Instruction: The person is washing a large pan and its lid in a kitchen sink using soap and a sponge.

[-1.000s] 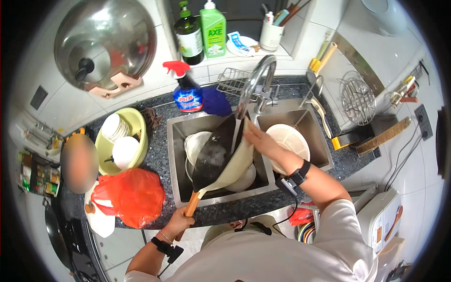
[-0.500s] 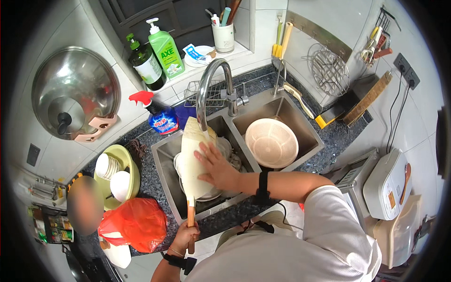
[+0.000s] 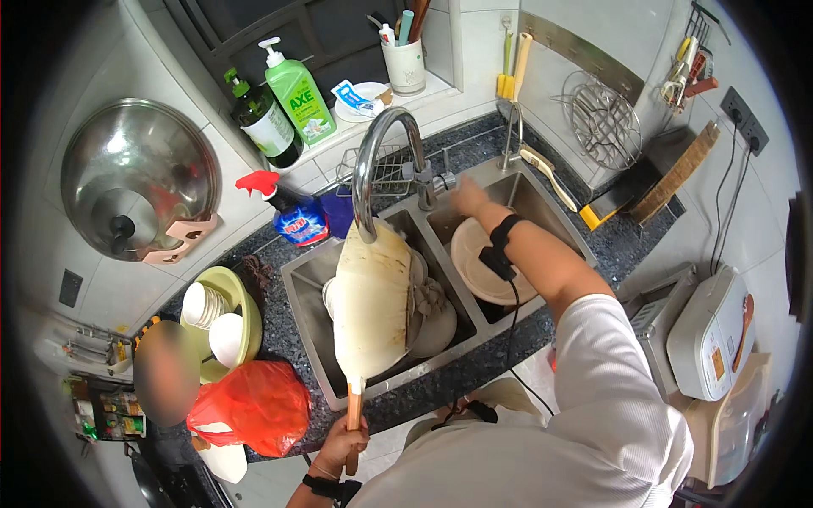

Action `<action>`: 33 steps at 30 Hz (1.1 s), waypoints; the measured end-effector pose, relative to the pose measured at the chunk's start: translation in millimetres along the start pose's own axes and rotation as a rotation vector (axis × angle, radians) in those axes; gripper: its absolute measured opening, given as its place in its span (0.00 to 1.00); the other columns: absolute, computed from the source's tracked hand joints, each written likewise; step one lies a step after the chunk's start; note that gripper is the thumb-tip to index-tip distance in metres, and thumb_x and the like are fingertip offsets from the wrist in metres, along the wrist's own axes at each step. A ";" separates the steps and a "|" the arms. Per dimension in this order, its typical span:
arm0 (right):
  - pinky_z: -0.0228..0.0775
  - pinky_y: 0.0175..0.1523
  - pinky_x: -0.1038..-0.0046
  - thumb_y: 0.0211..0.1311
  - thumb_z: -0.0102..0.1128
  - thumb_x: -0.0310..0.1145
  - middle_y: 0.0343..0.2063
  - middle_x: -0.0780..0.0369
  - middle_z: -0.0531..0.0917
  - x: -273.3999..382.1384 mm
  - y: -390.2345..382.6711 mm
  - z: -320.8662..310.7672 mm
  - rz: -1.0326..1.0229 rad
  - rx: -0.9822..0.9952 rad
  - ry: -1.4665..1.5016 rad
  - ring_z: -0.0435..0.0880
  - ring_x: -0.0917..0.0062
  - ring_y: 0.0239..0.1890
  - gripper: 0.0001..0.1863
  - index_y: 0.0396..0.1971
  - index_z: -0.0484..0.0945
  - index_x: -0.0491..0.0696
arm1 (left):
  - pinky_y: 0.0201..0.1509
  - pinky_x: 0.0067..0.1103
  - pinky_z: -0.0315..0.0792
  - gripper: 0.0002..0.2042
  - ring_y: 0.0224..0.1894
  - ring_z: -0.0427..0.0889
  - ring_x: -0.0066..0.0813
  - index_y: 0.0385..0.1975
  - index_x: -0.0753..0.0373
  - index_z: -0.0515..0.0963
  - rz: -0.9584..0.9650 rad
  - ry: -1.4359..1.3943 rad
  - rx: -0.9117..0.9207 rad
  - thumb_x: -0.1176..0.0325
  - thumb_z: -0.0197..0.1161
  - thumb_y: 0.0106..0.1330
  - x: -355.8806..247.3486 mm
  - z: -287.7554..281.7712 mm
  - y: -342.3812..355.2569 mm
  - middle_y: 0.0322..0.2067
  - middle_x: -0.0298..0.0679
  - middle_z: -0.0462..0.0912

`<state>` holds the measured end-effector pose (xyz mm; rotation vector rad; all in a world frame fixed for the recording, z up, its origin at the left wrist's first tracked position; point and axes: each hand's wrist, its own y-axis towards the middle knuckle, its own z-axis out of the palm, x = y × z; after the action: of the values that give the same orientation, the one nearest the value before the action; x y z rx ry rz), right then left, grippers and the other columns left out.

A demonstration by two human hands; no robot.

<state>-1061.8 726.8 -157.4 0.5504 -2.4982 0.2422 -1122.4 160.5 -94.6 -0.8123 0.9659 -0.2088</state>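
My left hand (image 3: 341,444) is wrapped round the wooden handle of a cream-coloured pan (image 3: 370,309) at the sink's near edge. The pan stands tilted on its side over the left basin, with brown stains on its surface. Its far rim is below the spout of the chrome faucet (image 3: 366,169). My right hand (image 3: 469,197) is beside the faucet's lever, above the right basin; its fingers are blurred and partly hidden, so I cannot see whether they touch it. Behind the pan, dishes and a greyish cloth (image 3: 432,298) lie in the left basin (image 3: 309,356).
A beige colander (image 3: 474,254) sits in the right basin. Left of the sink are a green basin (image 3: 251,326) with white bowls and a red plastic bag (image 3: 254,406). A spray bottle (image 3: 298,218) stands behind. A dark cable hangs from my right wrist.
My right hand has left the pan's surface and moved up and right to the faucet lever. The pan has turned, showing more of its stained face. My left hand keeps its grip.
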 end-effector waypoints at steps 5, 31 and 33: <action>0.64 0.56 0.66 0.49 0.56 0.35 0.50 0.43 0.71 7.7 43.3 -19.2 0.046 0.247 -0.009 0.72 0.57 0.52 0.44 0.63 0.44 0.36 | 0.19 0.16 0.62 0.11 0.16 0.67 0.20 0.29 0.62 0.69 -0.028 0.031 -0.084 0.81 0.59 0.46 -2.4 17.2 -1.2 0.17 0.31 0.69; 0.59 0.51 0.73 0.52 0.60 0.31 0.61 0.68 0.59 4.4 45.0 -41.6 0.026 0.538 0.482 0.64 0.78 0.54 0.45 0.67 0.44 0.53 | 0.33 0.31 0.73 0.14 0.29 0.80 0.47 0.33 0.63 0.75 0.418 0.975 -0.723 0.72 0.63 0.43 10.7 20.2 26.9 0.25 0.48 0.79; 0.58 0.51 0.74 0.53 0.60 0.31 0.62 0.69 0.59 6.3 44.1 -50.6 0.026 0.610 0.480 0.64 0.79 0.54 0.44 0.67 0.44 0.54 | 0.34 0.30 0.73 0.14 0.29 0.80 0.45 0.32 0.64 0.74 0.413 0.908 -0.662 0.73 0.64 0.43 16.4 19.7 22.9 0.26 0.49 0.79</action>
<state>-1061.0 778.8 -114.5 0.6057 -1.9397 1.0364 -1101.5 178.5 -115.1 -1.1128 2.1011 0.1389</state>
